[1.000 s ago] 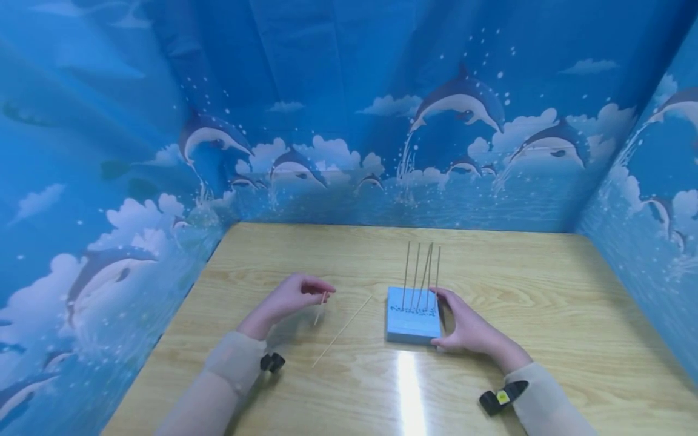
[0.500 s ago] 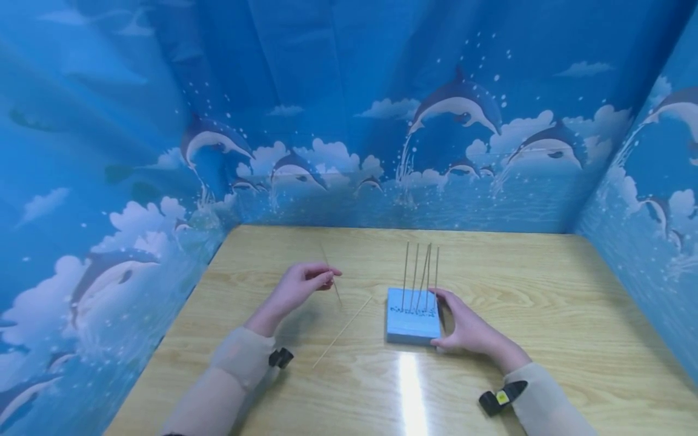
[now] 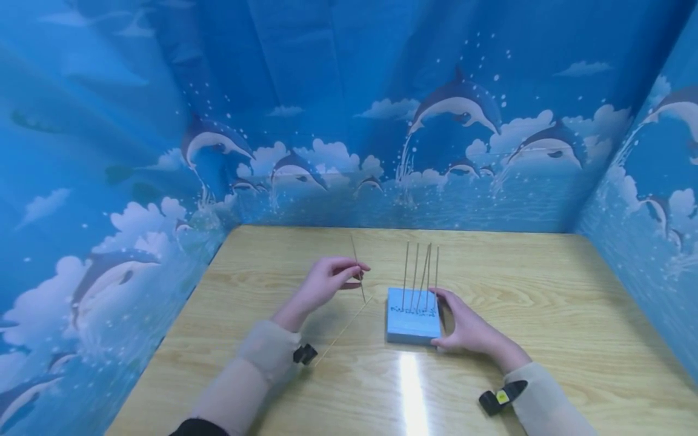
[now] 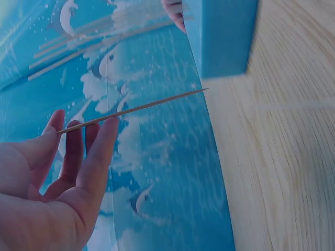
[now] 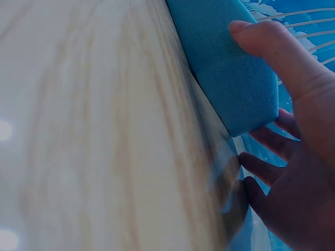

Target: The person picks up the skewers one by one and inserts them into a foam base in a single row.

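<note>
My left hand (image 3: 328, 281) pinches a thin wooden skewer (image 4: 162, 101) between thumb and fingers, left of the foam block. The skewer stands nearly upright in the head view, and its pointed end is low, pointing towards the block in the left wrist view. A blue foam block (image 3: 412, 330) rests on the table, with a row of small dark holes across its top. Several skewers (image 3: 405, 275) stand in that row, one leaning across another. My right hand (image 3: 466, 326) holds the block's right side, thumb on the near face and fingers round the far side.
Another skewer (image 3: 342, 332) lies slantwise on the wooden table (image 3: 523, 290) between the left forearm and the block. A blue dolphin-print curtain (image 3: 338, 121) encloses the table at the back and sides.
My left hand has lifted its skewer, swung it from slanting to nearly upright, and moved right towards the block. The right hand and block have stayed in place.
</note>
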The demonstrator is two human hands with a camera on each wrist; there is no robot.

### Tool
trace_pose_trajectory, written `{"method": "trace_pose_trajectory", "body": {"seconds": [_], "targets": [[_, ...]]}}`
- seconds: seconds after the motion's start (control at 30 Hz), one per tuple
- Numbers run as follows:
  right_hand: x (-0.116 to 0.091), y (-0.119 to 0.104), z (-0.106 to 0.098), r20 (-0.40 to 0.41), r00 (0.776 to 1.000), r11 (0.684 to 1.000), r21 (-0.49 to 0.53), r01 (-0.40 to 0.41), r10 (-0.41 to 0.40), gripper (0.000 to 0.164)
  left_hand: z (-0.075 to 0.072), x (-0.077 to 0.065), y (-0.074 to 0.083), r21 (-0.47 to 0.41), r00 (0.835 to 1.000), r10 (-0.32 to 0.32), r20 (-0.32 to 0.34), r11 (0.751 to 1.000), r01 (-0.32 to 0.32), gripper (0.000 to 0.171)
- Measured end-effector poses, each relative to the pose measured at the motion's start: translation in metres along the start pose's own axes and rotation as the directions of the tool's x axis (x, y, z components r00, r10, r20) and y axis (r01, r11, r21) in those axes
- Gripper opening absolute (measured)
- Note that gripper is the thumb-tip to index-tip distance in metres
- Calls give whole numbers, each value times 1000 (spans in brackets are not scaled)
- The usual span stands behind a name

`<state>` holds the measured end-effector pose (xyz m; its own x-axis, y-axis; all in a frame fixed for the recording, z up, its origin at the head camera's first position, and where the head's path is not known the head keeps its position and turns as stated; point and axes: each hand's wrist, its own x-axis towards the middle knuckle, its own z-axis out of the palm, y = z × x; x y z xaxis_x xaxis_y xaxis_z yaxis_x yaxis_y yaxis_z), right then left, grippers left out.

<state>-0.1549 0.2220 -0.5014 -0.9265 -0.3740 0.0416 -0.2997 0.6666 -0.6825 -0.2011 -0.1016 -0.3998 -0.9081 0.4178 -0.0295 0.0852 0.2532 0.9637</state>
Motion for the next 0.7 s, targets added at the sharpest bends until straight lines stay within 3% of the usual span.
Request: {"method": "trace_pose_trajectory", "body": {"seconds": [0.17,0.4,0.7], "targets": [[0,1,0,-1,1000,1000,2,-8,8,115,20,7,4,-25,998,57,40,998,-56,23],[-1,1,1,0,1000,1000,11,-16,16,115,45,14,9,16,995,78,61,997,-79,23],[0,1,1,-13,1000,1000,8,13,-13,114,57,17,11,9,997,58,48,998,-59,23]]}}
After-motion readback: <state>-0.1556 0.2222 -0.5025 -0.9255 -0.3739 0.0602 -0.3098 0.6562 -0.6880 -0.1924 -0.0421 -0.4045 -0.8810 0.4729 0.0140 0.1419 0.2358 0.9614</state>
